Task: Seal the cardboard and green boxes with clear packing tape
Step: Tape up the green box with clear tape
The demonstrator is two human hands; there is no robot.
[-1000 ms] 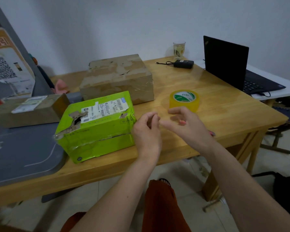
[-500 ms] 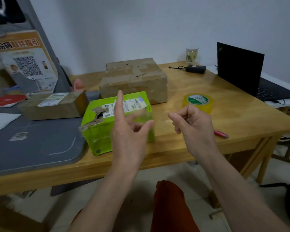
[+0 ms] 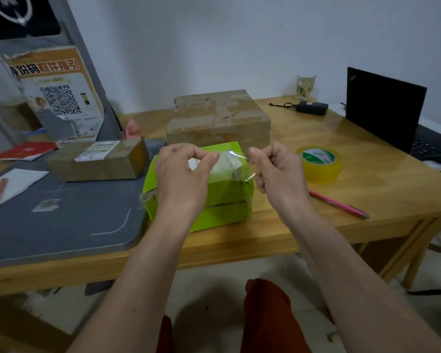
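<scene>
A green box point(image 3: 222, 215) with a white label lies near the wooden table's front edge. Just above its top, a clear strip of tape point(image 3: 231, 164) is stretched between my hands. My left hand point(image 3: 182, 174) pinches the strip's left end and hides part of the box. My right hand point(image 3: 275, 169) pinches the right end. A large taped cardboard box point(image 3: 218, 118) stands behind the green one. A smaller cardboard box point(image 3: 97, 161) with a label lies to the left. The roll of tape point(image 3: 318, 163) rests to the right of my right hand.
A pink pen point(image 3: 337, 203) lies near the table's front right. A black laptop point(image 3: 390, 113), a charger point(image 3: 312, 107) and a glass point(image 3: 305, 86) stand at the back right. A grey mat point(image 3: 56, 225) covers the left, with papers and a poster board point(image 3: 54, 95) behind.
Both hands have risen over the green box and now hold a strip of tape taut between them. Half a second ago the left hand was open and the right was a loose fist.
</scene>
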